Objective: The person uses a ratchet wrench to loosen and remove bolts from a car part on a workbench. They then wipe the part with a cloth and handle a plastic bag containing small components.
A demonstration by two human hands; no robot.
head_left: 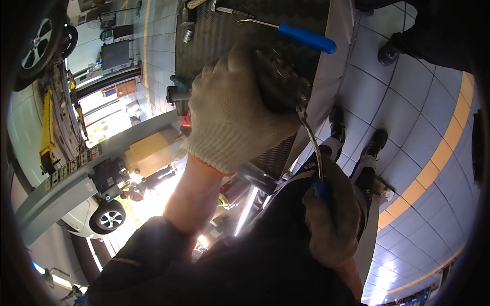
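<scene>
My left hand (pixel 232 109), in a pale knit glove with an orange cuff, grips a dark metal part (pixel 283 76) with several round pieces along its edge, over a black ribbed mat (pixel 214 35). My gloved right hand (pixel 331 224), lower right, is closed on a blue-handled tool (pixel 319 158) with a long bent metal shaft; its tip meets the lower end of the part. A second blue-handled pick (pixel 306 38) lies on the mat above, beside other metal hand tools (pixel 229 11) and a small metal cylinder (pixel 187 35). A red-and-black tool (pixel 178 102) is partly hidden behind my left hand.
My feet (pixel 372 145) stand on tiled floor beside the bench edge (pixel 332 56); another person's dark-clothed leg and shoe (pixel 388 53) are at top right. A grey beam (pixel 66 194), yellow lift equipment (pixel 47 132) and car wheels (pixel 111 217) are at left.
</scene>
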